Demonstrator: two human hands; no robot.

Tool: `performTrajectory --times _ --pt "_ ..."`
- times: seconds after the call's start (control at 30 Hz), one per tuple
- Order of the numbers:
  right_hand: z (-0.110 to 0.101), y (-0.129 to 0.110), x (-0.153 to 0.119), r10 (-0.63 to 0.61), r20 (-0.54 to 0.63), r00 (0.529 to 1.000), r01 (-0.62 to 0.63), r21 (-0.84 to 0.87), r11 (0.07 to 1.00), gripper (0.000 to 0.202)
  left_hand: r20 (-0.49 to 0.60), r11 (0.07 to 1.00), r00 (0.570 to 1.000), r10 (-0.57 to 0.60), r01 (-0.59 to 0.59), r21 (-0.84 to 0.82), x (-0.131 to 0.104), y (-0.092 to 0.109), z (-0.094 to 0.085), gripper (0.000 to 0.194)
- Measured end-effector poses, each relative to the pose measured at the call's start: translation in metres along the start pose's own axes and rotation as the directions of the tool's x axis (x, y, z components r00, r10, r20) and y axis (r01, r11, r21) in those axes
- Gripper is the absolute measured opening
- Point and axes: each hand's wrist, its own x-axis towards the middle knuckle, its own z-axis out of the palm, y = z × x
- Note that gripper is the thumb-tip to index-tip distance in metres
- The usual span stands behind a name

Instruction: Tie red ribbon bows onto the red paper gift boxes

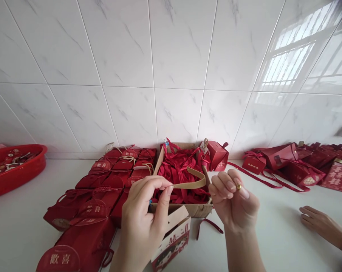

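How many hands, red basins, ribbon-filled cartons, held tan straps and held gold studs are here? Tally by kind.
Wearer's left hand and right hand: 2
Another person's hand: 1
Red basin: 1
Ribbon-filled carton: 1
Held tan strap: 1
Held gold stud: 1
Total: 7

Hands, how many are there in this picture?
3: the left hand, near the middle, pinching a tan strap; the right hand, further right, holding a small gold stud; and another person's hand by the right edge, over the white table.
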Motion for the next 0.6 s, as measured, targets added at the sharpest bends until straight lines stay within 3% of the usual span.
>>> performTrajectory --times 0.2,0.33,0.47,0.6 --pt "-0.006 0.000 0.005 0.038 -0.011 0.999 -0.034 0.226 0.974 0.029 -0.022 1.000 1.000 -0.004 0.004 -0.012 0.000 0.000 -0.001 0.012" --pt "-0.017 -0.003 0.010 0.027 -0.033 0.999 -0.018 0.259 0.966 0.028 -0.030 1.000 1.000 0.001 -0.002 -0.020 0.001 0.001 -0.001 0.012" --pt "-0.041 -0.015 0.022 -0.058 -0.181 0.982 0.110 0.291 0.950 0.027 -0.032 1.000 0.999 0.014 -0.014 -0.008 0.000 -0.001 -0.003 0.014" --pt "-0.078 -0.027 0.034 -0.174 -0.356 0.918 0.277 0.262 0.924 0.026 -0.025 1.000 0.999 0.024 -0.024 0.001 0.000 -0.001 -0.005 0.014"
